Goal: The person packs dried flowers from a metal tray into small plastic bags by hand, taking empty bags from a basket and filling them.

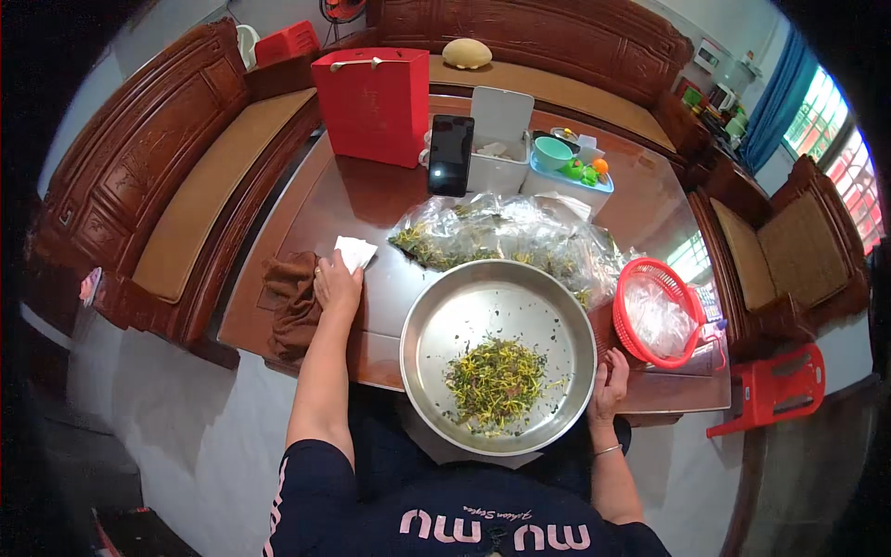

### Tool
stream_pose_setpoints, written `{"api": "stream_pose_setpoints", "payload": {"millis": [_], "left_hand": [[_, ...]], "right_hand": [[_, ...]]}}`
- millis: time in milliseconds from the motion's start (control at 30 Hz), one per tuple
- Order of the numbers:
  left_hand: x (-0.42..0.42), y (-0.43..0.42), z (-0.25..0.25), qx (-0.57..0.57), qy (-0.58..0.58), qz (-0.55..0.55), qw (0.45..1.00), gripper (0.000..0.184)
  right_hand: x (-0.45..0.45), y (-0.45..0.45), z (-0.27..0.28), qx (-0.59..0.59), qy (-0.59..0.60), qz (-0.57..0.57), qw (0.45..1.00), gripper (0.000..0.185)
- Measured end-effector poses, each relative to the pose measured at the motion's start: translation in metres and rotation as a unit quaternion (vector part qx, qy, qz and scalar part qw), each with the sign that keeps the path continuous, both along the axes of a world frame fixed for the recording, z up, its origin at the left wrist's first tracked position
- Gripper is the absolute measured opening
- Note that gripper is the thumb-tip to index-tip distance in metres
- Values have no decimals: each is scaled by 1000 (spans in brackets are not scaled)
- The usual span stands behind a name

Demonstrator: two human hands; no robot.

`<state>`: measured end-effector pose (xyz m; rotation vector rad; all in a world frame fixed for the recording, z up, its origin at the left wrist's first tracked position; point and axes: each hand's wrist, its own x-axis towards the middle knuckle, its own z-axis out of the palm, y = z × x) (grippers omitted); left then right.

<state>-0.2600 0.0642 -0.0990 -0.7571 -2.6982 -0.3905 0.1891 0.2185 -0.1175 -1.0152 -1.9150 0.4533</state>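
My left hand (339, 285) has its fingers on a folded white tissue (355, 252) on the table, beside a crumpled brown cloth (292, 302). A large round metal pan (419, 306) sits over the table's near edge, close to my body. Inside it lies a heap of dried yellow-green plant bits (497, 381), with loose crumbs scattered around. My right hand (608, 387) is at the pan's right rim, its fingers loosely curled and a little apart. Behind the pan, clear plastic bags (510, 227) hold more of the same plant bits.
A red basket (698, 320) with clear plastic stands at the right. Farther back are a red paper bag (376, 111), an upright phone (450, 156), a white box (501, 172) and a tub (580, 188) with small items. Wooden benches and a red stool (775, 385) surround the table.
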Motion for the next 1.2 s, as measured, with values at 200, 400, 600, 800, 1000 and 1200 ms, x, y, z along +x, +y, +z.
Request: {"api": "stream_pose_setpoints", "payload": {"millis": [200, 400, 600, 800, 1000, 1200], "left_hand": [[18, 42, 7, 49, 118, -87, 988, 45], [40, 102, 15, 181, -143, -263, 937, 39], [43, 137, 13, 50, -91, -172, 980, 38], [36, 137, 9, -22, -135, -173, 976, 22], [52, 122, 29, 97, -113, -212, 966, 14], [101, 83, 85, 284, -164, -277, 903, 11]], "right_hand": [[0, 3, 1, -8, 3, 5, 1000, 27], [-2, 1, 3, -9, 15, 15, 1000, 27], [-3, 1, 2, -30, 25, 8, 999, 27], [-4, -1, 8, 9, 22, -9, 1000, 22], [-2, 0, 7, 22, 31, -12, 999, 24], [-1, 2, 2, 38, 54, -14, 998, 24]]}}
